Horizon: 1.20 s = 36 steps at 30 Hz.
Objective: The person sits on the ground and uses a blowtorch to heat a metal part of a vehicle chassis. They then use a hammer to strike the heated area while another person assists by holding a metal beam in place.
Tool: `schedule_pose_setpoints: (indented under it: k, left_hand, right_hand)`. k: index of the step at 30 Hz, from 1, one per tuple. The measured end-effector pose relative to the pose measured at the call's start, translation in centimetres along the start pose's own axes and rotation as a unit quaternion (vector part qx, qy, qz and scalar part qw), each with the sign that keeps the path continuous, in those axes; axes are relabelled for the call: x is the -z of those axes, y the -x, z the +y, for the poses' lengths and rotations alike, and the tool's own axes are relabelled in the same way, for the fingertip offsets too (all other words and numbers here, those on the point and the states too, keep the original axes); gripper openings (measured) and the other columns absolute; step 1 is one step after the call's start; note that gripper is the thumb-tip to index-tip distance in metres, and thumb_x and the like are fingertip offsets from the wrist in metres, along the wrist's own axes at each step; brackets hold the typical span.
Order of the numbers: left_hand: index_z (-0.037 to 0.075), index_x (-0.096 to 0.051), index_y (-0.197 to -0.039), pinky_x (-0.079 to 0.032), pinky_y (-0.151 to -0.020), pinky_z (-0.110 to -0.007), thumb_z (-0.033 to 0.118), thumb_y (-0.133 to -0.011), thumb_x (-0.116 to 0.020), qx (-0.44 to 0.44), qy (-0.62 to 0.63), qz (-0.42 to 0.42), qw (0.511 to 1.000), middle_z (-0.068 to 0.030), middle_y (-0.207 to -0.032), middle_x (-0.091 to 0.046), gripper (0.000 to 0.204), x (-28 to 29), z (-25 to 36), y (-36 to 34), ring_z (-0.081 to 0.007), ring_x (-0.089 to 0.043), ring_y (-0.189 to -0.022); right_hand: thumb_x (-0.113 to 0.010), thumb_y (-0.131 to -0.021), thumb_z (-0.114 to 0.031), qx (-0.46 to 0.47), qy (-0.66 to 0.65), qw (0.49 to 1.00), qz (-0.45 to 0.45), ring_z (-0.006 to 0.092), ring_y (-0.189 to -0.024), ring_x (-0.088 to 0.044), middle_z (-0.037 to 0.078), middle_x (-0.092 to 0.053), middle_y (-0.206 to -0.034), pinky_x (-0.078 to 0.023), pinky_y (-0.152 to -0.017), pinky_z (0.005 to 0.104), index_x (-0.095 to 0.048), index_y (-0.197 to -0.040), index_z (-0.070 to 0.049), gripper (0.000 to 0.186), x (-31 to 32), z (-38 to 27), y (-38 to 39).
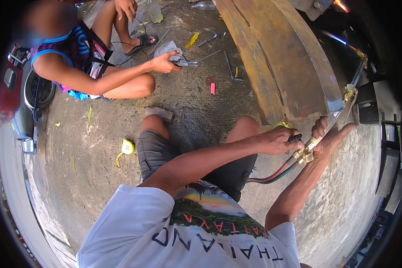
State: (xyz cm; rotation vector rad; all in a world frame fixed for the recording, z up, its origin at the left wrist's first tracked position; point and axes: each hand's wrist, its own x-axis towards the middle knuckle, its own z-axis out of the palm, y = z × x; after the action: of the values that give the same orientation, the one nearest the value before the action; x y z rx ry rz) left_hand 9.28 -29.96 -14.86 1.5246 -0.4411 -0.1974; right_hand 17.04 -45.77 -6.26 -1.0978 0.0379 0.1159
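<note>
The cutting torch [332, 120] lies at the right of the view, beside the near corner of the rusty steel plate [277, 58]; its long axis runs from the brass valve body [304, 154] near the hands up and rightward to the lit tip [341, 5] at the top edge. The right hand [330, 136] cradles the handle from beneath, fingers partly curled around it; the left hand [279, 139] closes on a dark knob at the valve body, so both hands sit at the rear end. Red and green hoses [274, 175] trail left from the valves. Across the concrete floor [201, 111], another person's hand [164, 62] grips a small tool; a yellow tape measure [127, 147] lies well apart.
</note>
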Motion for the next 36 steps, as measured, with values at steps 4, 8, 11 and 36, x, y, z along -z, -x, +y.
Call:
schedule_pose_setpoints:
  k: [4,8,11,36]
  left_hand:
    - [-0.001,-0.060,-0.114,-0.052,-0.083,-0.046,0.017,-0.092,-0.070,-0.088,-0.119,-0.026,0.989,-0.0200,-0.097,-0.065,0.030,-2.0,-0.9,1.7,-0.0386,-0.065,-0.093]
    - [0.002,-0.052,-0.120,-0.052,-0.086,-0.050,0.012,-0.087,-0.071,-0.132,-0.184,-0.063,0.972,-0.0178,-0.108,-0.063,0.039,-3.5,-4.8,3.9,-0.0403,-0.064,-0.103]
    - [0.002,-0.057,-0.124,-0.052,-0.089,-0.049,0.002,-0.083,-0.062,-0.079,-0.219,-0.243,0.942,-0.0175,-0.108,-0.065,0.041,-1.0,-3.6,3.7,-0.0400,-0.065,-0.106]
    - [0.003,-0.055,-0.105,-0.050,-0.087,-0.050,-0.007,-0.079,-0.061,-0.120,-0.417,-0.133,0.891,-0.0177,-0.099,-0.064,0.028,1.2,-12.7,-5.6,-0.0406,-0.062,-0.100]
  right_hand:
    - [-0.053,-0.080,-0.088,-0.122,-0.179,0.971,-0.097,0.0095,-0.046,-0.042,0.001,-0.047,-0.067,-0.038,-0.038,0.0234,-0.056,-0.103,-0.002,0.089,6.0,2.9,1.1]
    - [-0.058,-0.081,-0.084,-0.217,-0.277,0.935,-0.036,0.0056,-0.045,-0.041,-0.003,-0.044,-0.065,-0.037,-0.036,0.0211,-0.055,-0.098,-0.004,0.082,8.6,7.3,2.9]
    - [-0.061,-0.084,-0.079,-0.256,-0.279,0.925,0.003,0.0034,-0.042,-0.039,-0.004,-0.043,-0.063,-0.035,-0.034,0.0201,-0.055,-0.094,-0.006,0.075,11.0,10.3,5.8]
    - [-0.059,-0.096,-0.011,-0.405,-0.290,0.867,0.001,0.0016,-0.044,-0.037,-0.006,-0.042,-0.064,-0.031,-0.035,0.0191,-0.050,-0.084,-0.012,0.015,11.6,15.8,12.0]
